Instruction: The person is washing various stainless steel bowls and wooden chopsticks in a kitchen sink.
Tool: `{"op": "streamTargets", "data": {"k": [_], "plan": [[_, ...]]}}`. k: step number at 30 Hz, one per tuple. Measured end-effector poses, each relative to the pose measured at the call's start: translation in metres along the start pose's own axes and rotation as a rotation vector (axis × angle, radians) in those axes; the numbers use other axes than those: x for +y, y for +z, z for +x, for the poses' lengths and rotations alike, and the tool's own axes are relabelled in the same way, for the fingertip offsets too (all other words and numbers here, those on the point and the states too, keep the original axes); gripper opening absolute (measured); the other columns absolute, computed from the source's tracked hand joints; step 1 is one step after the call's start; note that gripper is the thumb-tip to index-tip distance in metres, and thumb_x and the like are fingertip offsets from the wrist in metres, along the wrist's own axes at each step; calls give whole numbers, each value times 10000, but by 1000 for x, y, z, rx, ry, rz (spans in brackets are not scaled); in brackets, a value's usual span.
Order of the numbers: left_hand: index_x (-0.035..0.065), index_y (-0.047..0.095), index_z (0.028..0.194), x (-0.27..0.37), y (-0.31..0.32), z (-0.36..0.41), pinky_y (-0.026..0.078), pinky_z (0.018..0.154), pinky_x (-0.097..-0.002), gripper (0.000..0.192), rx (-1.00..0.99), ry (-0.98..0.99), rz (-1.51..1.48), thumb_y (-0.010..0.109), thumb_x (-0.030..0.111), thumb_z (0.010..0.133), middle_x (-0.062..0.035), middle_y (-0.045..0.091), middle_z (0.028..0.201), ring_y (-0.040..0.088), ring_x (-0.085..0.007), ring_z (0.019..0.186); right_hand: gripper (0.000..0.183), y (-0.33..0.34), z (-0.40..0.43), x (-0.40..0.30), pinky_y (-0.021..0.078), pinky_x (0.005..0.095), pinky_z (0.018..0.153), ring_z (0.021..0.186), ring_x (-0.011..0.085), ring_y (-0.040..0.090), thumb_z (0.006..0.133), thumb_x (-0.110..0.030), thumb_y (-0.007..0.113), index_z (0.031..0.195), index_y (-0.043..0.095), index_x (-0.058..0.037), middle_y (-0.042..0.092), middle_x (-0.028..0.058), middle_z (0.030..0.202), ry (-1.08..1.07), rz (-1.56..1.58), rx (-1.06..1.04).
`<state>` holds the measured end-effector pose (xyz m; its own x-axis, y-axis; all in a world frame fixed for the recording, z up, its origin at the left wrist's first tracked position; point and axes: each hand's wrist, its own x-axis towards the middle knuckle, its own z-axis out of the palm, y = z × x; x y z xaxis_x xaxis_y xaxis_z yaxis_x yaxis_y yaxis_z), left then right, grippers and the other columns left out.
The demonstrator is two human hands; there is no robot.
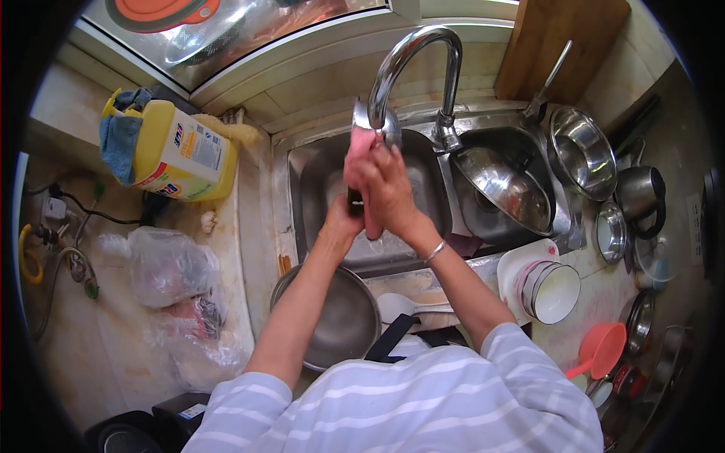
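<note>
Over the left basin of the stainless steel sink [317, 170], my left hand [342, 218] grips the dark handle [355, 199] of a metal kitchen utensil. Its shiny head [360, 115] points away from me, partly behind the tap spout, so its exact kind is unclear. A pink cloth [360, 148] is held in my right hand [391, 189] and pressed around the utensil. The fingers of that hand are slightly blurred. Just above both hands arches the chrome gooseneck tap [419, 37].
A metal wok lid or bowl [504, 170] leans in the right basin. A grey pan [342, 317] and white rice paddle [396, 307] lie in front. Stacked bowls [549, 291] stand at right. A yellow detergent jug [181, 153] and plastic bags [170, 266] occupy the left.
</note>
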<state>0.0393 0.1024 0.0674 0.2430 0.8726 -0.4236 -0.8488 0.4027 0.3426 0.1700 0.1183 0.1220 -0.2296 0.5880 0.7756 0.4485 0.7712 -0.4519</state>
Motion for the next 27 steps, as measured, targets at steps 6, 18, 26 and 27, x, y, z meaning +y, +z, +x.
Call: {"op": "streamTargets", "data": {"k": [6, 18, 26, 27], "plan": [[2, 585, 818, 24, -18, -19, 500, 687, -367, 133, 292, -181, 159, 511, 32, 712, -107, 599, 790, 576, -227, 737, 277, 10, 61, 92, 433, 345, 689, 801, 261, 507, 745, -59, 480, 1015, 451, -6, 492, 133, 936, 505, 310, 22], [166, 539, 941, 22, -18, -45, 378, 367, -195, 273, 33, -223, 12, 494, 378, 774, -18, 576, 776, 496, -121, 535, 320, 34, -23, 96, 410, 436, 791, 905, 188, 501, 786, -345, 409, 1028, 478, -146, 524, 3, 948, 1227, 1530, -346], [-44, 547, 803, 34, -13, -25, 506, 714, -398, 146, 392, 16, 416, 473, -9, 682, -152, 568, 795, 568, -267, 741, 256, 11, -29, 4, 471, 372, 617, 634, 136, 497, 792, -358, 425, 916, 500, -148, 528, -3, 742, 1550, 1482, -181], [-63, 528, 747, 34, -6, -26, 523, 675, -437, 127, 428, 48, 425, 447, -40, 652, -178, 551, 737, 569, -299, 676, 256, 7, -32, 8, 471, 372, 617, 634, 136, 497, 792, -358, 425, 916, 500, -148, 528, -3, 742, 1552, 1476, -173]]}}
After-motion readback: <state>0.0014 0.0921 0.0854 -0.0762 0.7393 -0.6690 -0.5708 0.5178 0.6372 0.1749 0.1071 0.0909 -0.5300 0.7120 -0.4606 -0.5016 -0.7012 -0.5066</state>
